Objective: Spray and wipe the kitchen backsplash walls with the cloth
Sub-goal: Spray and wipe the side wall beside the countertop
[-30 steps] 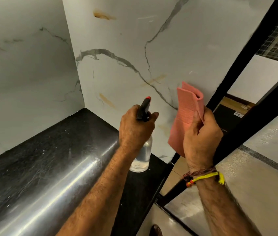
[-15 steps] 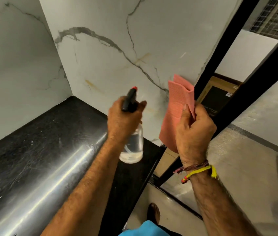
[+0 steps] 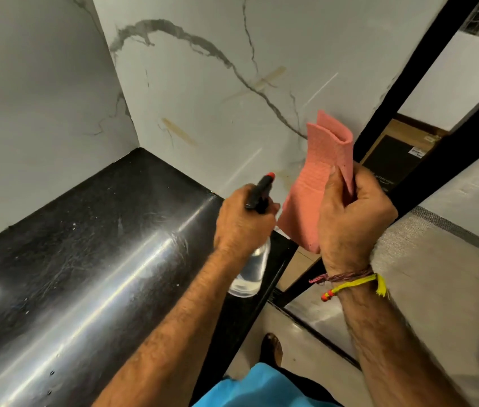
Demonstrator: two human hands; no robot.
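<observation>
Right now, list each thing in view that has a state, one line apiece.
Left hand: grips the spray bottle.
Spray bottle: upright, nozzle aimed at the backsplash wall, clear liquid inside.
Right hand: grips the cloth.
Cloth: pink, folded, held up close to the wall; contact unclear.
Backsplash wall: brownish smears still on it.
Countertop: black, glossy, scuffed.

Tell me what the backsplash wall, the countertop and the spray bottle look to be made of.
Backsplash wall: glossy white marble or marble-look tile, judging by the grey veins and faint sheen; some brownish streaks.
Countertop: polished black stone, perhaps granite; it mirrors light in bright streaks and shows fine scratches.
Spray bottle: clear body, probably plastic, with a black head and red nozzle tip, gripped by the left hand.
</observation>
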